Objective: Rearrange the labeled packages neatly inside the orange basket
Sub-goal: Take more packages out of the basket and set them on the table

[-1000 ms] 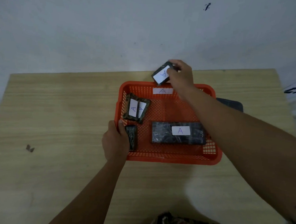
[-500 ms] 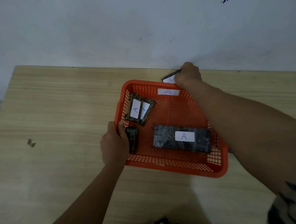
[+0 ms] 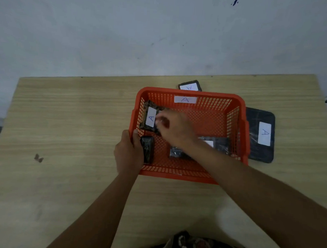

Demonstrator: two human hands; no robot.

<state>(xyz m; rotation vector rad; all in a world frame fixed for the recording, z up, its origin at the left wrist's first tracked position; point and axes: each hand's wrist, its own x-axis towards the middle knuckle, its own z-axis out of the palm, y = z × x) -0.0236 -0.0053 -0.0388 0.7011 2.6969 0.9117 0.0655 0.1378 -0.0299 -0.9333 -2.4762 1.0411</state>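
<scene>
The orange basket [image 3: 235,101] sits mid-table with an "A" label on its far wall. My left hand [image 3: 128,154] grips its left rim. My right hand [image 3: 175,127] is inside the basket at the left, fingers curled over two small camouflage packages [image 3: 149,117]; one shows an "A" label and the other is mostly hidden. The hand is blurred, so a grip is unclear. A small dark package [image 3: 147,148] lies by my left thumb. A long dark package [image 3: 217,145] lies at the front right, partly under my right forearm.
A small labelled package [image 3: 190,85] lies on the wooden table [image 3: 72,128] just behind the basket. A large dark package [image 3: 261,135] with an "A" label lies against the basket's right side. A wall rises behind the table's far edge.
My right hand let go of the small package behind the basket and moved into the basket's left side. The left hand stayed on the rim.
</scene>
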